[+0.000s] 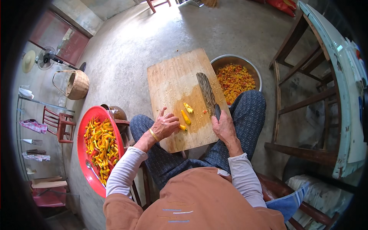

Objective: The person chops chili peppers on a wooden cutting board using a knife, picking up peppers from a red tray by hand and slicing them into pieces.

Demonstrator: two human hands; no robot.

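A wooden cutting board (184, 80) lies before me, strewn with pale seeds and partly wet. My right hand (224, 125) is closed on the black handle of a cleaver (206, 92), whose blade rests near the board's right side. My left hand (166, 125) is at the board's left edge, its fingertips at a yellow pepper (182, 127); whether they grip it is unclear. Just above lie another yellow pepper (186, 117) and a yellow pepper piece (188, 107). A small red bit (204, 111) is near the cleaver.
On the left, a red plastic basket (83, 161) holds yellow and red peppers, with a brown jar (118, 113) behind it. A metal basin (258, 75) of chopped peppers stands beyond the board's right edge. A wooden-legged table (339, 86) is at far right, a woven basket (79, 85) at upper left.
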